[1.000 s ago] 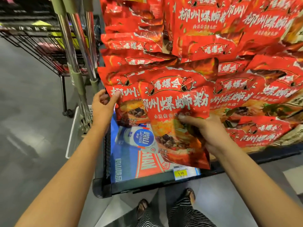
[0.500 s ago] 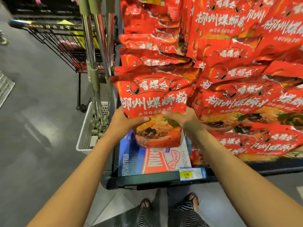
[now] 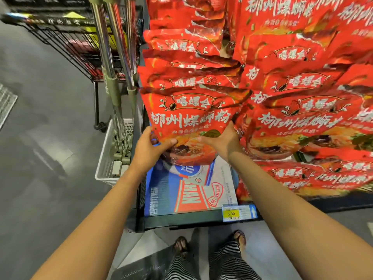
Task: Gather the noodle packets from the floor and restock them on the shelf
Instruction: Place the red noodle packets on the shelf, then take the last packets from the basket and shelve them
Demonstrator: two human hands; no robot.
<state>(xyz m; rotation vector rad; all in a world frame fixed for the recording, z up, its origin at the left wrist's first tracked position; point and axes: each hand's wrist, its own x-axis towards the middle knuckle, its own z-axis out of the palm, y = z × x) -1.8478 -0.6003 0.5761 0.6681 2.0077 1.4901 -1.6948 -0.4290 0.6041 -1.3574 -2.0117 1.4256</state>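
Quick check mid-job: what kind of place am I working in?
Most likely a supermarket aisle: rows of identical red noodle packets fill the shelf, a yellow price tag reading 5.90 sits on its front edge, and a black wire trolley stands on the grey floor.

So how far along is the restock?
Mostly done, it seems: stacked packets crowd the shelf. In hand: left hand and right hand grip one packet by its lower edge, at the front of the left stack, not yet released. Left: letting it go. The floor in view shows no loose packets, so I cannot tell if more remain.
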